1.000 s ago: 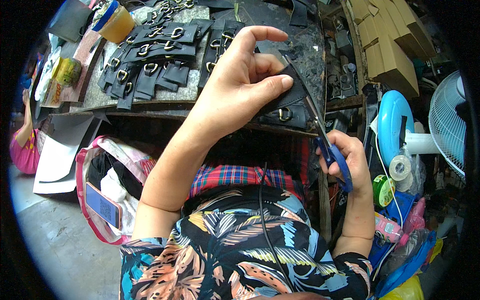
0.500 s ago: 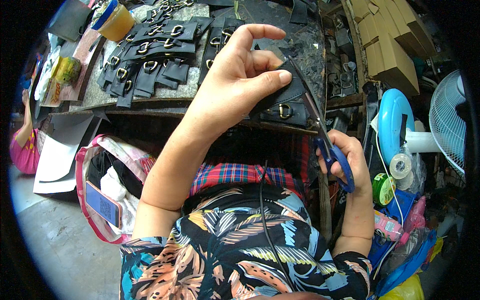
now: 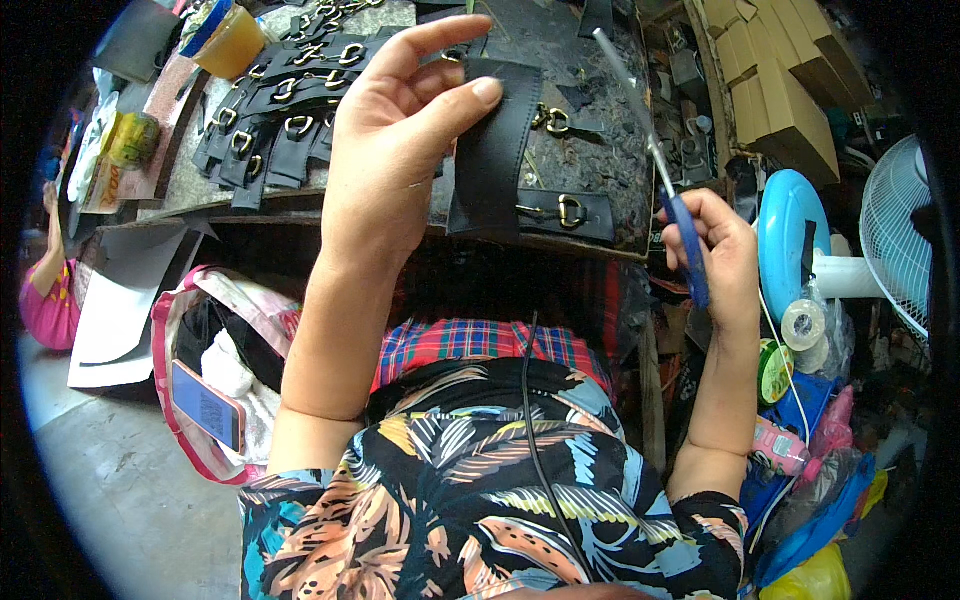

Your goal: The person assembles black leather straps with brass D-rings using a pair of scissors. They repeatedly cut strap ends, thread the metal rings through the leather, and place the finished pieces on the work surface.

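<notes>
My left hand (image 3: 395,150) holds a black leather strap (image 3: 492,150) upright by thumb and fingers, above the worktable's front edge. My right hand (image 3: 722,250) grips blue-handled scissors (image 3: 660,170), blades pointing up and away, apart from the strap. Just below the held strap another black strap with a gold ring buckle (image 3: 565,212) lies on the table.
A row of several black straps with metal buckles (image 3: 275,110) lies at the table's back left beside a jar (image 3: 228,38). Cardboard boxes (image 3: 775,90), a fan (image 3: 900,240) and tape rolls (image 3: 803,325) stand right. A bag with a phone (image 3: 205,405) sits lower left. Another person's arm (image 3: 45,290) is at far left.
My right hand has pulled the scissors away to the right, off the strap. My left hand now holds the strap hanging free and upright.
</notes>
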`<state>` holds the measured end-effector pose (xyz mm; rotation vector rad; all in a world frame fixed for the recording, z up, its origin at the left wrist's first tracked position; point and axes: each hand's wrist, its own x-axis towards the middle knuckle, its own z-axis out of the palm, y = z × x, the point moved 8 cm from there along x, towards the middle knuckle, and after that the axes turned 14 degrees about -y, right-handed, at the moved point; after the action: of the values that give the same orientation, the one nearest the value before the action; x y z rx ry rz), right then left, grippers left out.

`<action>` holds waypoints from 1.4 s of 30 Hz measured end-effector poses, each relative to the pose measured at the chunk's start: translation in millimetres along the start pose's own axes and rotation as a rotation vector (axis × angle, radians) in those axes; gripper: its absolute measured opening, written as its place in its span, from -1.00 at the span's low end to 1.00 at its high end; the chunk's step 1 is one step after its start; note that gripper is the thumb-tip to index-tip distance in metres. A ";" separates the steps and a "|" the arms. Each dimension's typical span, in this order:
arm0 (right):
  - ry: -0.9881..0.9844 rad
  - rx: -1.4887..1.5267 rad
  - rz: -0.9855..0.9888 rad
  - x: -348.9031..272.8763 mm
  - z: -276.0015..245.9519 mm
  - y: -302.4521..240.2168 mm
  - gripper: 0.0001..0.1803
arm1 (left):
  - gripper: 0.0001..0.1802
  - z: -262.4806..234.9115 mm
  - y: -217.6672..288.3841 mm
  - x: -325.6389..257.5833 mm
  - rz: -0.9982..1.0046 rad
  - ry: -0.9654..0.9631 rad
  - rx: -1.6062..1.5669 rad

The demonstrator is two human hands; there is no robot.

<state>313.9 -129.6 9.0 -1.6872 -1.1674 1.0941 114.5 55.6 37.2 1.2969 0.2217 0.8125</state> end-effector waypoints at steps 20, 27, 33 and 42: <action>0.199 0.081 -0.364 13.4 16.0 -28.6 -0.61 | -0.67 10.2 -41.5 -31.5 -0.251 -0.018 -0.201; -0.454 0.409 0.041 -31.7 76.4 6.5 -0.27 | -0.68 -6.4 -34.1 -31.6 -0.159 0.013 -0.159; -0.414 0.394 0.077 -47.7 76.5 15.6 -0.29 | -0.73 3.7 -20.3 -33.8 -0.038 -0.001 0.055; -0.400 0.325 0.085 -50.2 75.2 14.0 -0.45 | -0.81 10.8 -0.4 -38.6 0.085 0.003 0.348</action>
<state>236.8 -171.5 -16.9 -1.3114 -1.0880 1.6326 93.4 22.6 28.9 1.6405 0.3225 0.8742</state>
